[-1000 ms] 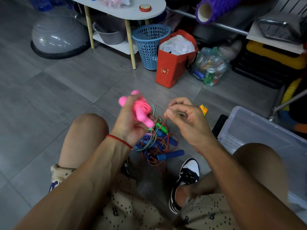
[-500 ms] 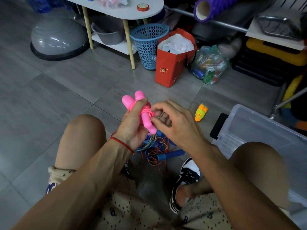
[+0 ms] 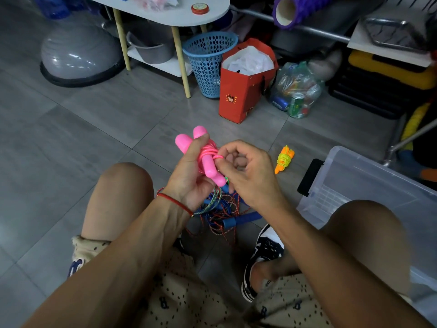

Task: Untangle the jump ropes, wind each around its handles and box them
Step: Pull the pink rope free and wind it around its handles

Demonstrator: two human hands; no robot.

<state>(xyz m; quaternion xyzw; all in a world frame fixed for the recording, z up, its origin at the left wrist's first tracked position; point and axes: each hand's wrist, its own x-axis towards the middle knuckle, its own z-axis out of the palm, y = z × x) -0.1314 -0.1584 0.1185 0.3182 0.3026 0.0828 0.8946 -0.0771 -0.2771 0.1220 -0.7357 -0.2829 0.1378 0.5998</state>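
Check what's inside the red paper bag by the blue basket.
Red paper bag shows crumpled white plastic or paper at its open top. Anything beneath that is covered.

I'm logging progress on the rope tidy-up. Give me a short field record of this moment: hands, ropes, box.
left hand: grips the pink jump rope by its paired handles
right hand: fingers pinch the pink cord at the wrap
wound rope: orange-handled bundle lies on the floor, outside the box
tangled ropes: blue handles and cords in a heap on the floor
clear box: open, beside the right knee
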